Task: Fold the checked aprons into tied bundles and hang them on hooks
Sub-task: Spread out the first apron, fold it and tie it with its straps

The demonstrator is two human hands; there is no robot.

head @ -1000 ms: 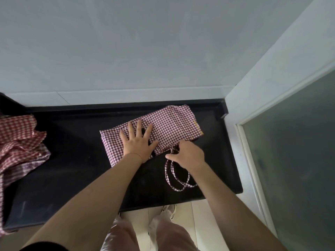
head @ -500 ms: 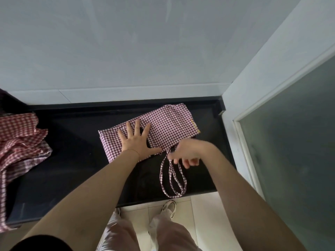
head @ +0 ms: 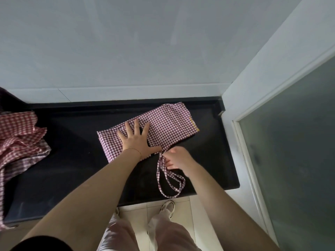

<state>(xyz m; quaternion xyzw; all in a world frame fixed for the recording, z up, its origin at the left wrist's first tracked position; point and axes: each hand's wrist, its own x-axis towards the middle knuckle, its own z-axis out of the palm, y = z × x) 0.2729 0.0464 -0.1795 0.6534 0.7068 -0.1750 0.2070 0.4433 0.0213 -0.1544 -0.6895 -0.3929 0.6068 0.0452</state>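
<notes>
While on the black surface (head: 72,160):
Left hand (head: 136,140): flat, fingers spread, pressing folded apron (head: 170,124).
Right hand (head: 178,158): gripping apron straps (head: 169,185).

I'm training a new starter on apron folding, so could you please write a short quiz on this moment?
1. True or false: the left hand lies flat with spread fingers on the folded apron.
2. What does the right hand hold?
A. the apron's straps
B. a wall hook
C. the pile of unfolded aprons
3. Fill in: the strap loop hangs past the front edge of the black ____.

Key: 1 true; 2 A; 3 counter.
</notes>
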